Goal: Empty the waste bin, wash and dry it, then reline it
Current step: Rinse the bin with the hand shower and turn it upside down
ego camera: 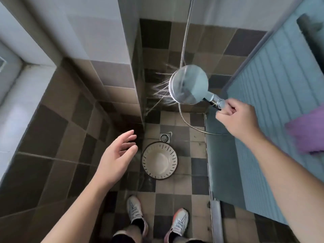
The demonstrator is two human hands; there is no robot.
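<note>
A round cream waste bin (159,161) with slotted walls stands upright on the tiled floor, seen from above, with nothing inside. My right hand (236,118) grips the handle of a chrome shower head (188,85) held high above the bin. Water jets spray from its face to the left, toward the tiled wall. My left hand (116,153) hovers open to the left of the bin, fingers apart, touching nothing.
A square floor drain (165,137) sits just behind the bin. The metal hose (183,118) loops down from the shower head. A blue slatted door (273,106) stands to the right with a purple cloth (306,132) on it. My two shoes (156,216) are at the bottom.
</note>
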